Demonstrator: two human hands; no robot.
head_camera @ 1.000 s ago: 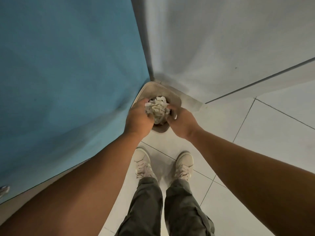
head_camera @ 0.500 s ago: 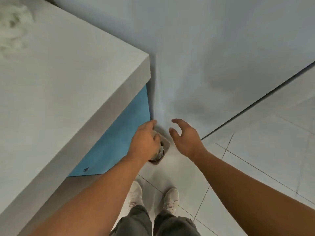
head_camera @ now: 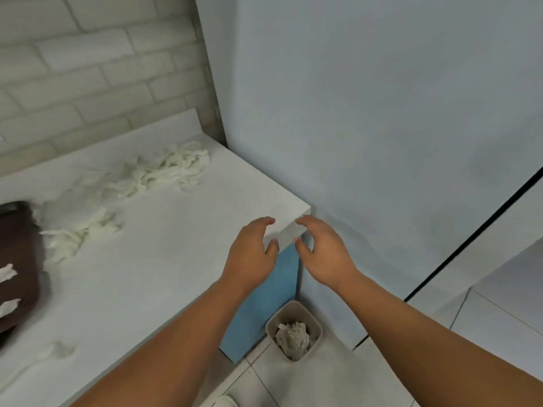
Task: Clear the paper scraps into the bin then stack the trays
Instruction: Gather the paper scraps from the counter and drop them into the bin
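We are holding nothing: the left hand (head_camera: 252, 254) and the right hand (head_camera: 321, 251) are hovering side by side at the corner of the pale grey bench (head_camera: 152, 277), each grip wide, fingers curled loosely with a gap to the thumb. Below them, on the tiled floor beside the bench's blue side panel (head_camera: 264, 301), the small beige square bin (head_camera: 293, 330) is standing with a crumpled wad of paper inside it. So we judge we are mid-way through the clearing step, between loads. Torn white paper scraps (head_camera: 164, 171) are lying in loose heaps across the bench, well apart from our hands, more near the dark brown tray (head_camera: 17, 271) at the left edge, with a few pieces on it. Next we are needing to reach left and gather another handful; stacking looks a good way off.
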